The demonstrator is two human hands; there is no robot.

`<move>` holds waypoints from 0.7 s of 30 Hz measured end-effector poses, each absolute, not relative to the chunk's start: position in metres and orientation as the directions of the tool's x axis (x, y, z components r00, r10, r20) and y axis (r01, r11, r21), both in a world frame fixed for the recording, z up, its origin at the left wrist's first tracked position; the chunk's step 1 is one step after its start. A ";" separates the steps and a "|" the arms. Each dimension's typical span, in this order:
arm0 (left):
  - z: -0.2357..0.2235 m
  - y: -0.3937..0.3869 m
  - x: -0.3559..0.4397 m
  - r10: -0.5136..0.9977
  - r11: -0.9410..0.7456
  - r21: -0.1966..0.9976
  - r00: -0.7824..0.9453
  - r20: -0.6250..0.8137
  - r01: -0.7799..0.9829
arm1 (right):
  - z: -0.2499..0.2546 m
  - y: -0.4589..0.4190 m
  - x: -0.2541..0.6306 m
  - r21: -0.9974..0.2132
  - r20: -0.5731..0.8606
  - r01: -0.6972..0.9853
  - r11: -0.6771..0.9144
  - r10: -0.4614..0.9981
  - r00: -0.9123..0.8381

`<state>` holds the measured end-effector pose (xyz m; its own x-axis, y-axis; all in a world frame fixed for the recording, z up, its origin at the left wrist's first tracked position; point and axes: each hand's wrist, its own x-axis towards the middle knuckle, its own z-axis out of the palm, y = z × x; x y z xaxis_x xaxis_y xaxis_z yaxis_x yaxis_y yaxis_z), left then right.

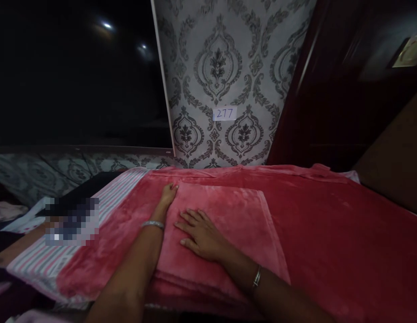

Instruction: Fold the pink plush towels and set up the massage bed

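Observation:
A pinkish-red plush blanket (235, 215) lies in front of me, with part of it folded into a flat rectangle. At the far left corner of that folded part, my left hand (168, 194) is closed with its fingers curled on the cloth edge. My right hand (200, 235) rests palm down on the folded top, fingers spread and holding nothing. Loose folds of the cloth show along the near edge, partly behind my forearms. Deeper red plush cloth (343, 237) stretches out flat to the right.
A striped sheet (110, 197) shows under the blanket on the left, beside a blurred patch. Dark cloth and other fabric lie further left. Behind stand a large black screen (77, 80), patterned wallpaper (218, 63) with a paper marked 277 (224, 113), and a dark glossy panel (336, 80).

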<state>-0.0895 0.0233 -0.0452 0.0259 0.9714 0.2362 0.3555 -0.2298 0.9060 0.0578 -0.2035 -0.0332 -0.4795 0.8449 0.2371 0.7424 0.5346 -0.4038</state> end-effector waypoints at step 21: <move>-0.030 -0.055 -0.053 0.851 -0.523 0.070 0.517 0.089 0.849 | -0.038 -0.201 0.059 -0.485 0.428 0.714 0.506 0.849 -0.311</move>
